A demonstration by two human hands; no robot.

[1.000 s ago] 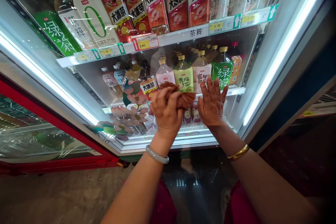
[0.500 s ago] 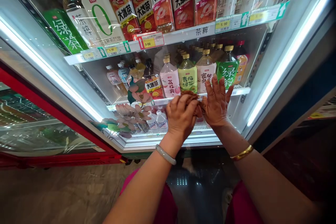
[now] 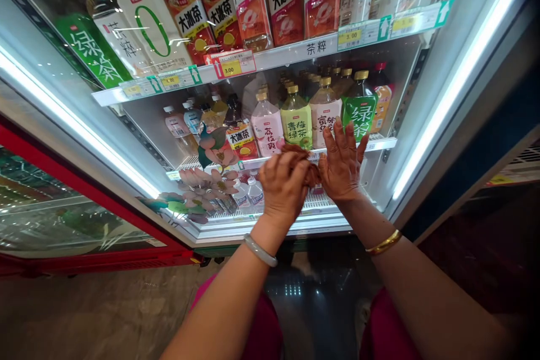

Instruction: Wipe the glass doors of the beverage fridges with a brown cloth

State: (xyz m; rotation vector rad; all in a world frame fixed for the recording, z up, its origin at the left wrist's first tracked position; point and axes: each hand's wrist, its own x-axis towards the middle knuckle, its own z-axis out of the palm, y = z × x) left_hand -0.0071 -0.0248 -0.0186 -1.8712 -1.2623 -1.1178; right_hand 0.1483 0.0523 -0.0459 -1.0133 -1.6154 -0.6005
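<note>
My left hand (image 3: 282,188) is closed on a crumpled brown cloth (image 3: 313,173) and presses it against the glass door (image 3: 295,270) of a lit drinks fridge. Beside it, my right hand (image 3: 341,163) lies flat on the glass with its fingers spread and holds nothing. Behind the hands, on the middle shelf, stand a pink-labelled bottle (image 3: 267,126), a yellow-green bottle (image 3: 297,118) and a green tea bottle (image 3: 360,107). A flower decal (image 3: 206,188) is on the glass left of my left hand.
Large tea bottles (image 3: 285,0) line the upper shelf above price tags (image 3: 231,68). A red-framed fridge (image 3: 105,259) adjoins on the left. Bright light strips (image 3: 458,87) run up both sides. Tiled floor (image 3: 105,315) lies below.
My left hand and the cloth have shifted slightly left on the glass. The right hand stays spread in nearly the same spot. The whole view has moved a little.
</note>
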